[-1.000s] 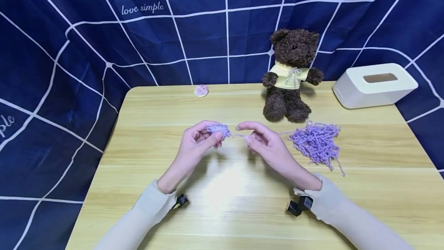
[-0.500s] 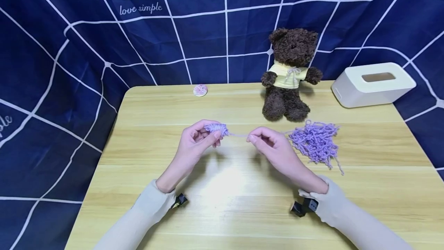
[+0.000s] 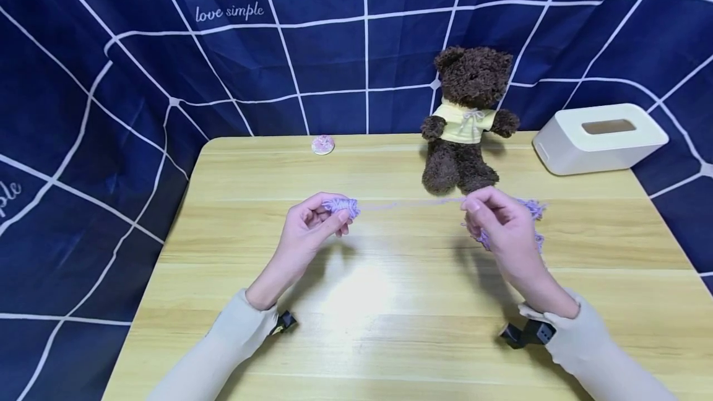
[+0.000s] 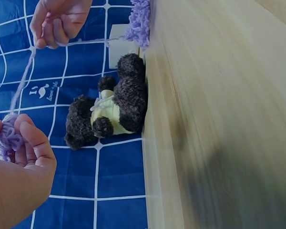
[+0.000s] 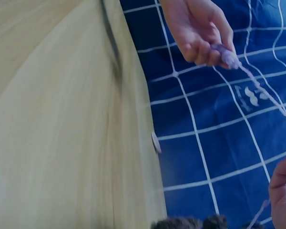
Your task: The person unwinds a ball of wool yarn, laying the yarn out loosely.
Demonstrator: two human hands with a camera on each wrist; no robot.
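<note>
My left hand (image 3: 301, 231) holds a small wound bundle of purple yarn (image 3: 341, 205) between thumb and fingers. From the bundle a strand of yarn (image 4: 22, 85) runs taut above the table to my right hand (image 3: 505, 231), which pinches it between thumb and forefinger. Past that hand, the strand leads on to a loose, tangled pile of purple yarn (image 4: 139, 24), as the left wrist view shows. In the head view the right hand covers much of this pile (image 3: 533, 208). The right wrist view also has the bundle (image 5: 229, 58) in the left hand's grip.
A brown teddy bear (image 3: 465, 122) in a yellow top sits at the table's back, beyond the right hand. Right of it stands a white tissue box (image 3: 590, 141). A round pink badge-like disc (image 3: 323, 145) lies near the back edge of the wooden table (image 3: 245, 184).
My right hand first closed its thumb and forefinger on the strand, then drew it away to the right, lengthening the span between the hands. The left hand stayed nearly in place with the bundle.
</note>
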